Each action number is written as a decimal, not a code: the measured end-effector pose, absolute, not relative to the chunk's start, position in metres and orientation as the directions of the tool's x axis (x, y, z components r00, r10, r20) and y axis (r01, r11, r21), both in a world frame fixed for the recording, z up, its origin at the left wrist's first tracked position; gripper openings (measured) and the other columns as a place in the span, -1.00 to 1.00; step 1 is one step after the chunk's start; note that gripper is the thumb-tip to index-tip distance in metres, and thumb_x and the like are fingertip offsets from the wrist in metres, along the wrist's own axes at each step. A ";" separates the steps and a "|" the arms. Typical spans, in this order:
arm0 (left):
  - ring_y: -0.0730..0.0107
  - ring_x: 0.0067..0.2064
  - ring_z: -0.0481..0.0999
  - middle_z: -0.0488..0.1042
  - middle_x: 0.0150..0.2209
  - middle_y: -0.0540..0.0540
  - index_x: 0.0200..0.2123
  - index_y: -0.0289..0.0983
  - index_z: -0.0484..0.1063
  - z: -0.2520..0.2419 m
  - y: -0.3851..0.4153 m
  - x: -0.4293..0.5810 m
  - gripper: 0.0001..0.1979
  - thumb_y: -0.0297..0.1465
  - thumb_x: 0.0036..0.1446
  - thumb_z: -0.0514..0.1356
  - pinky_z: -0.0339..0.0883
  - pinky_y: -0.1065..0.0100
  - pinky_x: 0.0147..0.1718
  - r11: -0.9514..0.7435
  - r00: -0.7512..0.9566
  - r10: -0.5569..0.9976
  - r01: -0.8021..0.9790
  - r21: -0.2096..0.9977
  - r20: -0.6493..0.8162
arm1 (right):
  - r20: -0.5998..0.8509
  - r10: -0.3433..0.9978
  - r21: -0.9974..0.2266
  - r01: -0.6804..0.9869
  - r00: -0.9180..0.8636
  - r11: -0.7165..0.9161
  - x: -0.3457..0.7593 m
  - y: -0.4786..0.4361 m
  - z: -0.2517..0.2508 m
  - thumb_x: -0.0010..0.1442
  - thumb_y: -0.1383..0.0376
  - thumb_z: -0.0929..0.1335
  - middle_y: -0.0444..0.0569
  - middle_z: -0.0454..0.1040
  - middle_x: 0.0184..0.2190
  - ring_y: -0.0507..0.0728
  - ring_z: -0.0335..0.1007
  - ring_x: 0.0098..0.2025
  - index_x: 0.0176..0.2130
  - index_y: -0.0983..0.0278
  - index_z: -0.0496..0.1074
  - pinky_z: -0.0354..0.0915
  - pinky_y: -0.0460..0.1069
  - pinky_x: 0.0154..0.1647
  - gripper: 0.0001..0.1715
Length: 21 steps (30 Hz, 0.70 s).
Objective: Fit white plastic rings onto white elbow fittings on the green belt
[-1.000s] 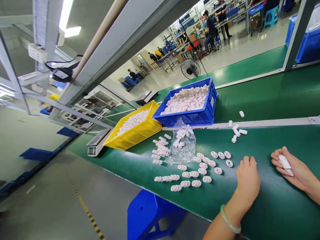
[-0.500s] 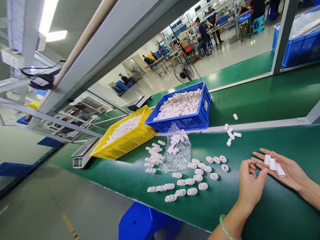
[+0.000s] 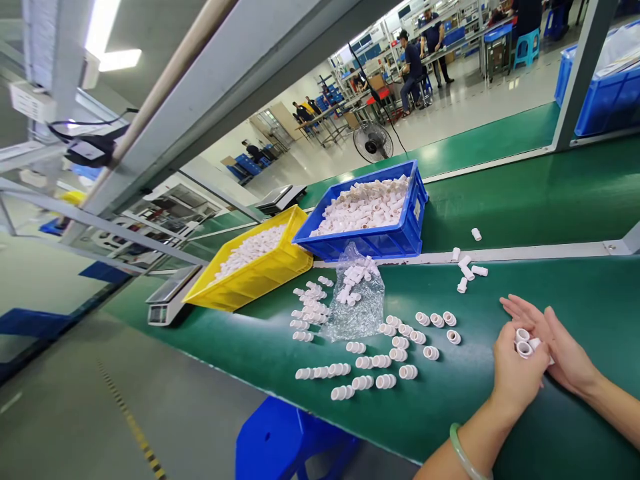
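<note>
Several short white plastic pipe fittings (image 3: 523,341) are bunched together between my two hands at the right of the bench. My left hand (image 3: 517,377), with a pale green bangle on its wrist, is wrapped round them, their round open ends facing up. Against the far side of the bunch rests my right hand (image 3: 567,350), its fingers stretched out and thumb raised. Part of the bunch is hidden by my left fingers. Left of my hands, more white fittings (image 3: 386,381) lie in loose rows on the green bench (image 3: 425,427).
A clear plastic bag (image 3: 356,313) with fittings lies mid-bench. Behind it stand a blue crate (image 3: 370,241) and a yellow crate (image 3: 250,283), both full of fittings. A few loose fittings (image 3: 467,272) lie near the metal rail. A scale (image 3: 170,300) is left; a blue stool (image 3: 273,440) is below.
My left hand has moved right and closed round the fittings that lay on my open right palm. My right hand has turned more on edge. The fittings on the bench look unchanged.
</note>
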State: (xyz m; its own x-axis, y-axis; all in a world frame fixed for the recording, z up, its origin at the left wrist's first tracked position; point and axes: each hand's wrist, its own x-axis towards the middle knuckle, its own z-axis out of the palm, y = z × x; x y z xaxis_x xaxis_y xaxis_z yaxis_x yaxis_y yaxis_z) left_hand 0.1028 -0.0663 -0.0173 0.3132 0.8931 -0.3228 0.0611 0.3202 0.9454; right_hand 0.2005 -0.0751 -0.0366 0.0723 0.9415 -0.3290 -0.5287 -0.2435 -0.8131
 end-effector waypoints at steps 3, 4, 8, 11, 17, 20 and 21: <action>0.65 -0.68 0.14 0.35 -0.48 0.07 -0.20 -0.31 0.35 -0.019 -0.062 0.103 -0.65 -0.31 -0.06 0.32 -0.04 0.53 -0.78 0.500 0.308 0.848 -0.197 0.843 -0.431 | -0.132 0.977 -0.971 -0.220 0.168 -0.094 0.199 -0.056 -0.045 0.38 -0.16 -0.03 -0.04 0.29 0.30 0.17 0.10 0.36 0.21 0.04 0.29 0.03 0.21 0.39 -0.31; 0.66 -0.68 0.13 0.33 -0.51 0.08 -0.22 -0.31 0.35 -0.018 -0.060 0.101 -0.63 -0.30 -0.09 0.34 -0.06 0.55 -0.79 0.541 0.307 0.833 -0.279 0.794 -0.460 | -0.057 0.978 -0.995 -0.087 0.200 -0.041 0.200 -0.047 -0.049 0.40 -0.12 -0.06 0.00 0.33 0.27 0.18 0.19 0.32 0.20 0.06 0.29 0.14 0.22 0.33 -0.32; 0.69 -0.62 0.19 0.36 -0.51 0.04 -0.28 -0.33 0.38 -0.007 -0.053 0.090 -0.57 -0.36 -0.23 0.44 -0.16 0.65 -0.77 0.731 0.471 0.677 -0.522 0.439 -0.566 | 0.154 0.930 -0.950 0.309 0.333 0.047 0.212 -0.001 -0.061 0.36 -0.09 0.16 0.13 0.39 0.17 0.28 0.33 0.17 0.15 0.18 0.30 0.27 0.26 0.17 -0.43; 0.66 -0.54 0.33 0.42 -0.42 -0.05 -0.30 -0.36 0.41 -0.003 -0.049 0.081 -0.61 -0.38 -0.19 0.46 -0.18 0.69 -0.75 0.789 0.573 0.581 -0.572 0.226 -0.579 | 0.254 0.916 -0.872 0.483 0.312 0.078 0.217 0.030 -0.067 0.28 -0.04 0.26 0.19 0.38 0.13 0.34 0.27 0.16 0.16 0.27 0.31 0.18 0.30 0.22 -0.39; 0.42 -0.36 0.55 0.51 -0.28 -0.17 -0.25 -0.38 0.47 -0.010 -0.050 0.079 -0.68 -0.37 -0.05 0.43 -0.13 0.65 -0.73 0.789 0.583 0.580 -0.577 0.212 -0.569 | 0.327 0.929 -0.697 0.708 0.171 0.115 0.212 0.053 -0.077 0.31 0.06 0.24 0.11 0.44 0.07 0.40 0.28 0.12 0.07 0.17 0.41 0.23 0.34 0.11 -0.56; 0.28 -0.24 0.60 0.53 -0.22 -0.23 -0.21 -0.37 0.47 -0.012 -0.052 0.080 -0.65 -0.43 -0.08 0.44 -0.14 0.63 -0.71 0.798 0.604 0.578 -0.561 0.221 -0.549 | 0.348 0.927 -0.636 0.762 0.142 0.122 0.212 0.051 -0.083 0.33 0.12 0.21 0.11 0.46 0.04 0.41 0.30 0.08 0.04 0.18 0.43 0.27 0.34 0.04 -0.60; 0.25 -0.20 0.61 0.53 -0.20 -0.25 -0.20 -0.37 0.47 -0.012 -0.053 0.080 -0.64 -0.46 -0.10 0.44 -0.14 0.63 -0.71 0.800 0.607 0.576 -0.557 0.224 -0.547 | 0.357 0.924 -0.621 0.773 0.138 0.125 0.213 0.050 -0.084 0.33 0.13 0.21 0.12 0.46 0.04 0.40 0.31 0.07 0.04 0.19 0.43 0.28 0.34 0.03 -0.60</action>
